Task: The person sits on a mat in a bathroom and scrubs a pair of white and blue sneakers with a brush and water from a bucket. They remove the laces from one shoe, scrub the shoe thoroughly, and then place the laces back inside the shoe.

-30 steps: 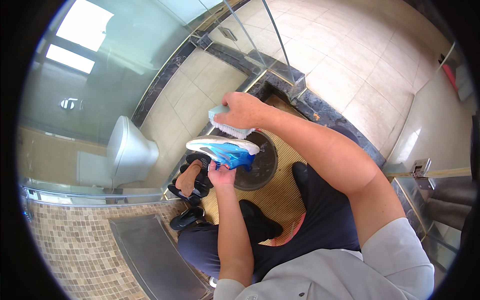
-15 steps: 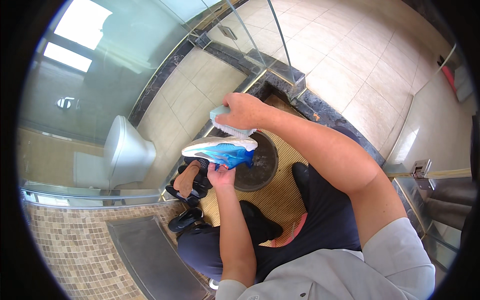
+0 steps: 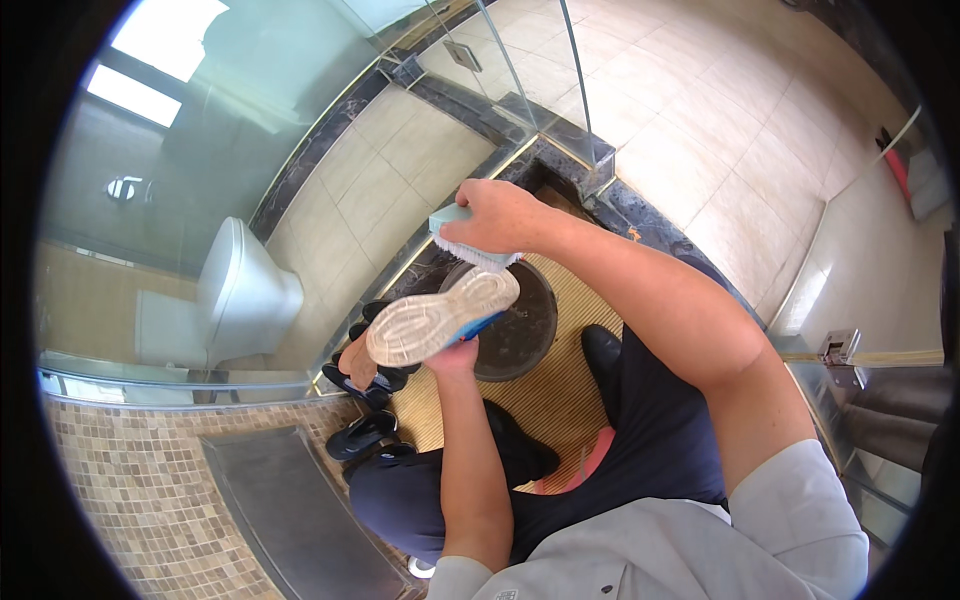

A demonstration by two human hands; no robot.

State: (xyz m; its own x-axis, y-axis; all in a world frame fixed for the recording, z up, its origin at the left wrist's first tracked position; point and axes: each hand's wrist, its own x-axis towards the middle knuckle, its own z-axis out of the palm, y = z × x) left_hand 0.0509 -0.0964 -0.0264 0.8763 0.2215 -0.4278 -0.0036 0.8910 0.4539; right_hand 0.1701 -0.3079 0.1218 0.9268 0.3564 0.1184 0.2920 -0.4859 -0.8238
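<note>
My left hand (image 3: 458, 357) grips a blue and white sneaker (image 3: 428, 322) from beneath, its pale, worn sole turned up toward me. Just above the toe end of that sole, my right hand (image 3: 492, 218) is closed round a scrub brush (image 3: 462, 236) with a pale green back and white bristles pointing down. The bristles are close to the sole; whether they touch it I cannot tell. Below and behind the sneaker stands a dark round bucket (image 3: 520, 335) with dark water in it, partly hidden by the shoe.
Several dark shoes (image 3: 362, 436) and a brown one (image 3: 355, 362) sit left of the bucket on a ribbed yellowish mat (image 3: 440, 425). A white toilet (image 3: 240, 290) stands farther left. Glass panels (image 3: 580, 70) and a dark stone curb (image 3: 660, 225) border the space.
My left hand has rolled the sneaker from its side so the sole now faces up. My right hand, with the brush, has shifted slightly to the right.
</note>
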